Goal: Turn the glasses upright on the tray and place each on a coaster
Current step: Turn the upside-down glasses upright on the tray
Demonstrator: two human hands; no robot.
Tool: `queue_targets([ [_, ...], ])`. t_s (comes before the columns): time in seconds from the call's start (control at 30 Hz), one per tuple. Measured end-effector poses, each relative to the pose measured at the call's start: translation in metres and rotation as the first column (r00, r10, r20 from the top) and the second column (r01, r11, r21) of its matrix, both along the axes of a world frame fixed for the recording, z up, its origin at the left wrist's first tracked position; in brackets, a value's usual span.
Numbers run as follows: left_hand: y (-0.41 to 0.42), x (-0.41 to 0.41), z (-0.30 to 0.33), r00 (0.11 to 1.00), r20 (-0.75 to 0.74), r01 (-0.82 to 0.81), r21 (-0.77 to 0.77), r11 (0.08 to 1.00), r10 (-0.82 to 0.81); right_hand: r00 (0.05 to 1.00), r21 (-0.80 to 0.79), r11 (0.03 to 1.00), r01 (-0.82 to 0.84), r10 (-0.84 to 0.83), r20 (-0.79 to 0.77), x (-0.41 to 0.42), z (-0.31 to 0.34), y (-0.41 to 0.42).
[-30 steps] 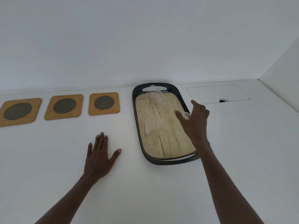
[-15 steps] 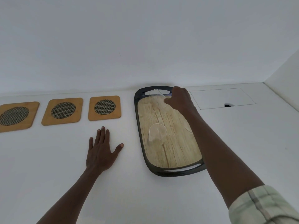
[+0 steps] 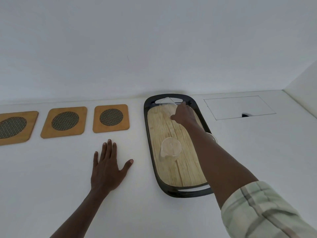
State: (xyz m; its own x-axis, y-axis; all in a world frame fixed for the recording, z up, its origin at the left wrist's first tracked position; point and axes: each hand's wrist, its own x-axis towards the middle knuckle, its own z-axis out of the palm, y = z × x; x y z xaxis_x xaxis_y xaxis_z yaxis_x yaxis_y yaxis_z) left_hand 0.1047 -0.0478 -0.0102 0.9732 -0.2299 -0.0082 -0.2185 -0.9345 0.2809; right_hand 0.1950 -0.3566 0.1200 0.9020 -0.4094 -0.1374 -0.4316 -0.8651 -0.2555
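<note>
White counter (image 3: 51,194): left hand (image 3: 107,170) spread flat; right hand (image 3: 184,115) grips far glass (image 3: 167,104) on tray (image 3: 151,152).

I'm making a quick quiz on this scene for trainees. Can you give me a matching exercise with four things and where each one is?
Things:
1. left hand
2. right hand
3. middle glass
4. coasters

Places:
A. in a row on the table, left of the tray
B. at the glass at the tray's far end
C. flat on the table, fingers spread
D. on the tray's wooden centre

Pairs: 1-C, 2-B, 3-D, 4-A
</note>
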Motion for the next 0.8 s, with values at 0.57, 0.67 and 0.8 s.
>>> queue_targets([
  [0.57,-0.002,-0.001,0.004,1.0,-0.006,-0.004,-0.01,1.0,0.004,0.983,0.042,0.995,0.086,-0.092,0.161,-0.003,-0.026,0.009],
  [0.67,-0.002,-0.001,0.005,1.0,-0.011,-0.008,0.0,1.0,0.008,0.956,0.111,0.986,0.124,-0.148,0.252,-0.004,-0.016,0.012],
  [0.8,-0.001,-0.002,0.005,1.0,-0.004,-0.005,-0.011,1.0,0.005,0.908,0.198,0.969,0.15,-0.214,0.361,-0.011,0.008,0.011],
])
